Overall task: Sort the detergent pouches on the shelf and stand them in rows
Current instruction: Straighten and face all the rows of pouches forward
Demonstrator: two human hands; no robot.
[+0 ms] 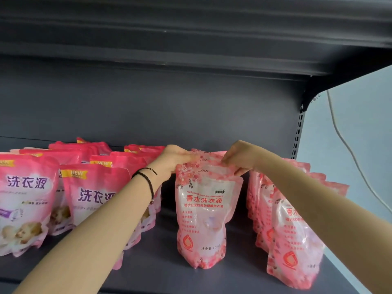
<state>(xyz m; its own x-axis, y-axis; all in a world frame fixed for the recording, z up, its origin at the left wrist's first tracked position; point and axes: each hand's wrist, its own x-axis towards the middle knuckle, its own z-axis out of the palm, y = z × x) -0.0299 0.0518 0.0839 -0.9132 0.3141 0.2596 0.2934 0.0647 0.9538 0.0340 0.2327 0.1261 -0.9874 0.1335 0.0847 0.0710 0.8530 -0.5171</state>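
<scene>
A pale pink floral detergent pouch [202, 213] stands upright in the middle of the dark shelf [161, 266]. Another floral pouch [212, 154] stands right behind it, mostly hidden. My left hand [172, 159] pinches a pouch's top edge at the left corner. My right hand [238, 157] pinches the top edge at the right corner; which of the two pouches each hand holds I cannot tell. Several deep pink pouches with purple lettering [27, 200] stand in rows on the left. A row of matching floral pouches [290, 236] stands on the right.
The shelf's dark back panel [148, 107] rises behind the pouches and an upper shelf [191, 39] hangs overhead. A slotted upright [298, 132] marks the right end, with a pale wall and a white cable [347, 145] beyond it.
</scene>
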